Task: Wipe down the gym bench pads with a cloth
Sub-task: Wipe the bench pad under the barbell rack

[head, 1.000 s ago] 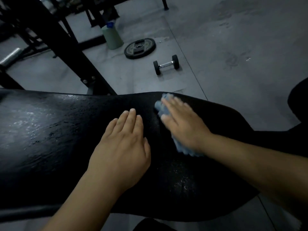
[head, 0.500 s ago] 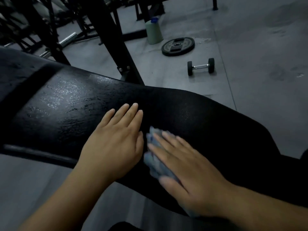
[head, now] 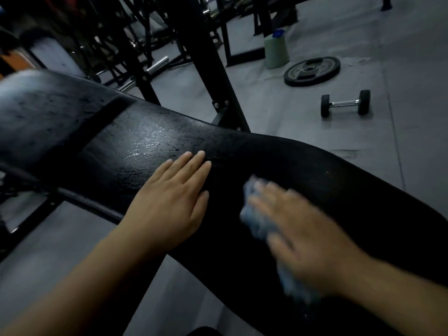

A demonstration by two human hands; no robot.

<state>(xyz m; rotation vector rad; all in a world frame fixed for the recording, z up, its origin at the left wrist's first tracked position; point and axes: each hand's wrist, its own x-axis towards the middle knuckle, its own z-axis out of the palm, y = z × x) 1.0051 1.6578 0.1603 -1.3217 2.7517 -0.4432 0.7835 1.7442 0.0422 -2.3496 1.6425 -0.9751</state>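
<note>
A crumpled light-blue cloth (head: pixel 254 221) lies on the black textured bench pad (head: pixel 315 170), pressed under the blurred right hand (head: pixel 303 238), fingers straight. The left hand (head: pixel 172 204) rests flat beside it, fingers extended. A black dumbbell (head: pixel 345 103) lies on the floor (head: pixel 291 122) beyond.

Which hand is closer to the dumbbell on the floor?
Right. The right hand, pressing the cloth on the bench pad, sits below the dumbbell; the left hand rests flat on the pad, farther to the left.
</note>
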